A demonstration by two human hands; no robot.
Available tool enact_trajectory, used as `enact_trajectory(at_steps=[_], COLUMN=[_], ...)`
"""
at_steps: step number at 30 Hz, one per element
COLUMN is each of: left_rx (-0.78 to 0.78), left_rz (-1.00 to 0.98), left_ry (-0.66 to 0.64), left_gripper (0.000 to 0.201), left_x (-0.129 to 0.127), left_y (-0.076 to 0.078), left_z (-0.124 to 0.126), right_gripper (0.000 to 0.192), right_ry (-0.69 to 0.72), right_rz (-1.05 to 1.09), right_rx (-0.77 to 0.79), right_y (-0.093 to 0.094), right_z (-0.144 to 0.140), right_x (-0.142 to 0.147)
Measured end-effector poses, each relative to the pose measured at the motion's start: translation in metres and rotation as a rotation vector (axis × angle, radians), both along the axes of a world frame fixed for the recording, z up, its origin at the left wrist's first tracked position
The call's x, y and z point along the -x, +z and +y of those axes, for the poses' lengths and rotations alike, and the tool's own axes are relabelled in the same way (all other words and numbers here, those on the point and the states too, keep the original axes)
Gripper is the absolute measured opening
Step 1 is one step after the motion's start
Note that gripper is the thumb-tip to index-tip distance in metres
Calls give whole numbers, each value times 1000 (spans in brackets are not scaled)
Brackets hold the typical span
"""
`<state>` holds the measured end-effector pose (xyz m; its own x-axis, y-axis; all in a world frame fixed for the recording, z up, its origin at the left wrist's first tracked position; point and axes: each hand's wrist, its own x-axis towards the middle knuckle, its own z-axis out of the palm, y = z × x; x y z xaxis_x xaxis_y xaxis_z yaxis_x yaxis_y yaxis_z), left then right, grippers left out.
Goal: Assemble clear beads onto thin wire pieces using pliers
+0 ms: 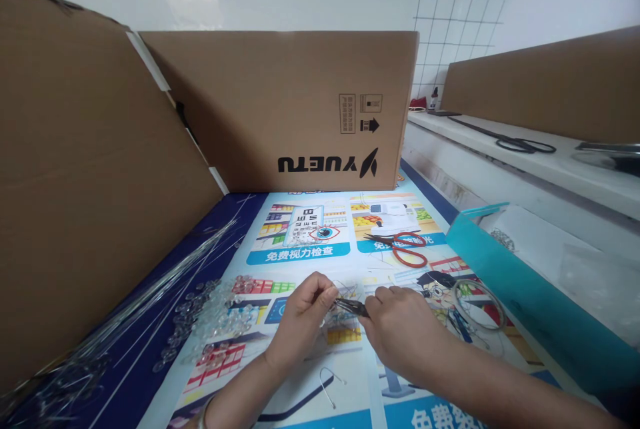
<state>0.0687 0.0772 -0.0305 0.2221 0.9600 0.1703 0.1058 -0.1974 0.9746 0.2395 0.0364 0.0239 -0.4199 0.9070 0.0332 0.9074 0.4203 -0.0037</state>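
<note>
Beads [220, 312], clear, heaped left of poster mat [300, 252]. Left hand [300, 322] pinching thin wire [345, 289] above mat centre; right hand [400, 329] clamped on dark pliers [353, 308], tips touching wire. Red scissors [407, 247] beyond, toward mat's right.

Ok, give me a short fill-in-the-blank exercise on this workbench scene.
1. The right hand holds small dark ____ whose tips point at the left hand.
2. The scissors lying on the poster have ____ handles.
3. The clear beads lie to the ____ of the left hand.
4. The cardboard box behind the poster is printed with the word ____, upside down.

Missing words: pliers; red; left; YUETU
</note>
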Motion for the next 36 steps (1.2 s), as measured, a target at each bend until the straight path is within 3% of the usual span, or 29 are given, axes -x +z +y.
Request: enact_trajectory(at_steps=[12, 21, 27, 36], left_rx=[43, 69, 122, 216], left_rz=[-20, -131, -243, -375], left_ry=[-99, -180, -172, -278], left_gripper=[19, 21, 22, 16], left_x=[4, 4, 3, 4], left_y=[-1, 1, 1, -6], left_z=[2, 9, 9, 9], right_gripper=[26, 26, 23, 24], right_ry=[8, -5, 42, 98], right_rz=[30, 26, 53, 87], right_rx=[25, -8, -39, -21], right_y=[-4, 3, 1, -3], right_z=[2, 6, 8, 11], right_x=[-3, -9, -10, -13])
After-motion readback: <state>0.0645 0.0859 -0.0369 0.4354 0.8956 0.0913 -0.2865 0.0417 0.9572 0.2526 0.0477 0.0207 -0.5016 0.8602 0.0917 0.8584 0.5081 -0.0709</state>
